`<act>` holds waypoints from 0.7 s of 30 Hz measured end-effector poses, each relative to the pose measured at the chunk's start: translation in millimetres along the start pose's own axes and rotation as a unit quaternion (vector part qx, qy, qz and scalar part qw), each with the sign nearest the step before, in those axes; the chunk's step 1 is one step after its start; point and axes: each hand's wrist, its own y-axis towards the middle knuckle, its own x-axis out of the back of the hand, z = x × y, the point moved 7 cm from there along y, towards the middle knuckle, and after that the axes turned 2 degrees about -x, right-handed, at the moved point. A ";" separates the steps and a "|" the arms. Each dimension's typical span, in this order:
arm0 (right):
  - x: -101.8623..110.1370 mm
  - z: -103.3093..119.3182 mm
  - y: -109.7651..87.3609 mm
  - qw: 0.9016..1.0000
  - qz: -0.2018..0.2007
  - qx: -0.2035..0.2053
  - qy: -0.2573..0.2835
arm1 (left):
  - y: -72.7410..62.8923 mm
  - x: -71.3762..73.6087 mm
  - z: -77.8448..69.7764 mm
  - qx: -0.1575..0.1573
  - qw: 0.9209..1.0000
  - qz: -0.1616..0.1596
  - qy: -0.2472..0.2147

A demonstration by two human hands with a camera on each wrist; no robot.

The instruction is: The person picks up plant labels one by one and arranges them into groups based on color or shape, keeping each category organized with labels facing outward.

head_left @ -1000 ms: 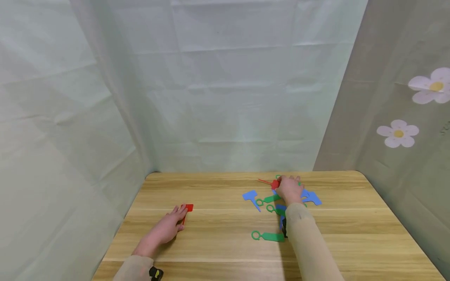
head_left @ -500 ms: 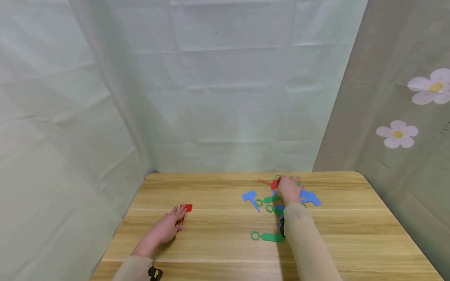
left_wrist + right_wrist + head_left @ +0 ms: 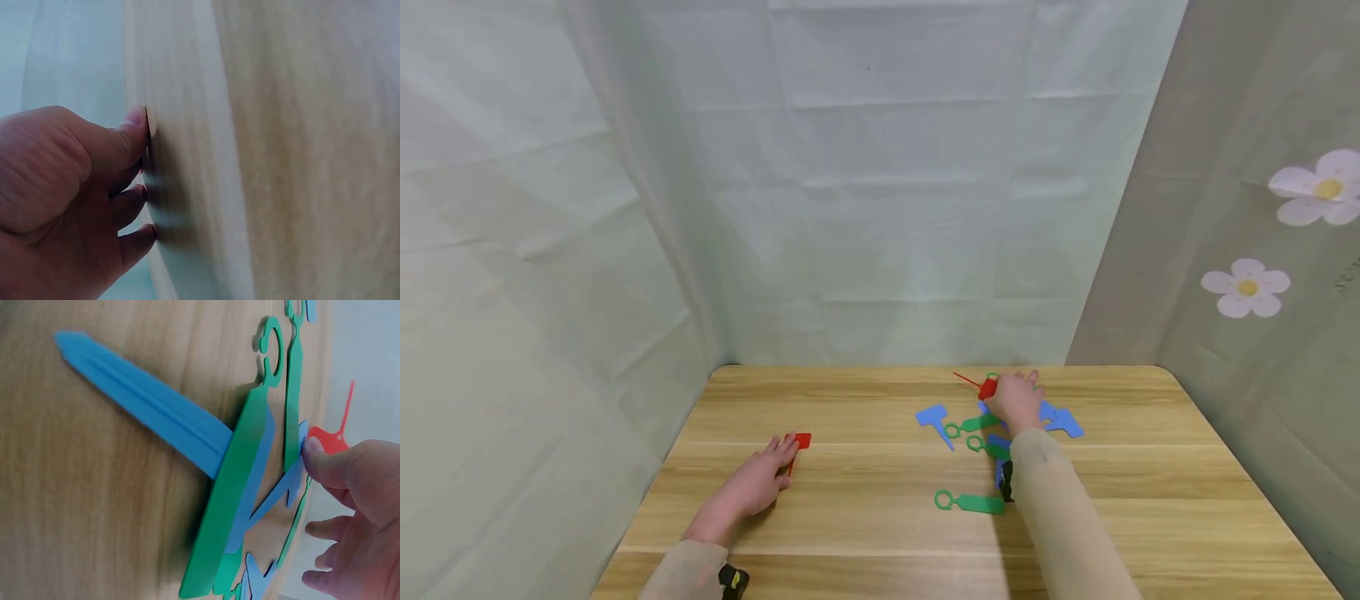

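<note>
My right hand [image 3: 1017, 402] pinches a red plastic tag with a thin stem [image 3: 988, 389] between thumb and finger, above the back right of the table. In the right wrist view this red tag [image 3: 329, 440] is tilted up off the wood. Beneath and around that hand lie blue T-shaped plant labels [image 3: 934, 415] and green ring-ended tags [image 3: 979, 503], some overlapping. At the left, my left hand [image 3: 758, 483] rests its fingers on a second red tag [image 3: 803, 440] lying flat on the table. The left wrist view shows its thumb and fingertips [image 3: 150, 231] touching the wood.
The wooden table [image 3: 865, 517] has rounded back corners. Pale cloth [image 3: 887, 208] hangs behind and at the left; a flowered cloth [image 3: 1247, 287] hangs at the right. One green tag lies nearer the front, apart from the pile. The right forearm covers part of the pile.
The right hand's red tag has tilted, its stem end rising slightly from the table. My left hand has stayed on its red tag. The other labels lie as before.
</note>
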 end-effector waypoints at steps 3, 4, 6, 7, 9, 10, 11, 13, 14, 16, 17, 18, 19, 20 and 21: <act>0.7 -0.6 -0.7 1.000 0.000 0.014 0.016 | 0.2 0.9 -1.3 -0.002 1.000 0.001 0.000; 1.4 -0.7 -1.1 0.999 0.001 0.016 0.028 | 0.1 1.0 -1.3 -0.002 1.000 0.002 0.000; 3.9 -1.0 -1.9 0.998 -0.001 0.017 0.055 | -0.1 1.2 -1.3 -0.001 1.000 0.003 0.001; 3.6 -2.4 -1.3 0.997 0.000 0.014 0.073 | -0.8 1.5 -1.7 -0.001 1.000 0.004 0.001; 3.5 -4.5 -0.1 0.994 0.001 0.009 0.107 | -1.8 1.8 -2.3 -0.001 1.000 0.004 0.001; 3.6 -5.5 0.6 0.993 0.002 0.009 0.122 | -2.2 1.8 -2.3 0.000 1.000 0.004 -0.001; 3.6 -6.2 0.8 0.991 0.002 0.010 0.133 | -2.6 2.2 -3.0 -0.001 1.000 0.003 -0.001; 3.8 -7.3 0.7 0.988 0.001 0.016 0.152 | -3.2 2.4 -3.2 0.000 1.000 0.002 -0.003; 3.9 -7.7 0.6 0.987 0.000 0.020 0.157 | -3.3 2.2 -3.1 0.001 1.000 0.002 -0.004; 4.2 -8.5 0.0 0.985 -0.003 0.027 0.168 | -3.4 2.3 -3.4 -0.001 1.000 0.001 -0.002; 4.0 -9.0 -0.2 0.984 -0.004 0.029 0.175 | -3.1 2.1 -3.4 -0.002 1.000 0.001 -0.001; 3.8 -9.1 -0.1 0.983 -0.005 0.031 0.180 | -2.8 2.0 -3.2 -0.001 1.000 0.001 -0.001; 3.4 -9.5 0.0 0.982 -0.005 0.031 0.188 | -2.4 1.9 -3.0 -0.002 1.000 0.001 -0.001; 3.0 -9.4 0.5 0.980 -0.007 0.033 0.194 | -2.2 2.3 -3.5 -0.003 1.000 0.001 -0.002; 2.9 -9.1 0.8 0.979 -0.008 0.034 0.202 | -1.9 2.7 -4.0 -0.005 1.000 0.000 -0.002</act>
